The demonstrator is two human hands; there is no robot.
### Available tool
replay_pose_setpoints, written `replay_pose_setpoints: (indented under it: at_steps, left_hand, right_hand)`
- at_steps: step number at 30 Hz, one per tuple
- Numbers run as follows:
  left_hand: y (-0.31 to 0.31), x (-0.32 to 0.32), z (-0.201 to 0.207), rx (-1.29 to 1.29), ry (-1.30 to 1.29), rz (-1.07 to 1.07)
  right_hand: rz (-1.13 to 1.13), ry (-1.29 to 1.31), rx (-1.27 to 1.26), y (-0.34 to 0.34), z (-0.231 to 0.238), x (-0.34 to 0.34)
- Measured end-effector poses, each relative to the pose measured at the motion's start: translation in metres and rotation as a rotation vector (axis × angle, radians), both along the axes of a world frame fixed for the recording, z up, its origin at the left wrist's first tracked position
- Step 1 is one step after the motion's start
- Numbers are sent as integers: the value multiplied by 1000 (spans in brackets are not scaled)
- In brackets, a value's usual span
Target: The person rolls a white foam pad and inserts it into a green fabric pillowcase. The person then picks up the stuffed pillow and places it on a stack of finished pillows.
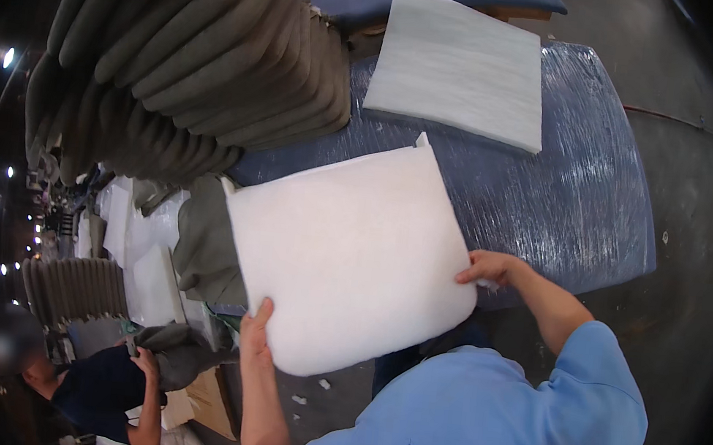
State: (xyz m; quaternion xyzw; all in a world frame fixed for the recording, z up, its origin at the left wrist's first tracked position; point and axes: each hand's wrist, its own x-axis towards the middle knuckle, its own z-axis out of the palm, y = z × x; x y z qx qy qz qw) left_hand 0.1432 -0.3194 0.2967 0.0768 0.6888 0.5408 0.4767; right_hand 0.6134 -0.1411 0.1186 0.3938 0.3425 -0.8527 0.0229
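Left hand [255, 331] and right hand [490, 268] grip the pad [354, 252] by the bench's near edge [576, 280]; slackening could drop it.

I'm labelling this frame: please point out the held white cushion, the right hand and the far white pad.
Held white cushion [353, 260], head view: middle of its broad face.
Right hand [494, 268], head view: back of the hand.
Far white pad [461, 71], head view: middle of its top.

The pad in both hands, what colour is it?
The pad is plain white, seen in the head view.
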Motion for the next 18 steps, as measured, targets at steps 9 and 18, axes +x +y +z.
replay_pose_setpoints:
  at_steps: [9,18]
  left_hand:
    - [24,-1,-121,-375,199,-434]
    - [-144,78,-101,-7,-504,-327]
  right_hand:
    - [-178,-604,510,-4,33,34]
    - [-333,-246,778,-153,59,-119]
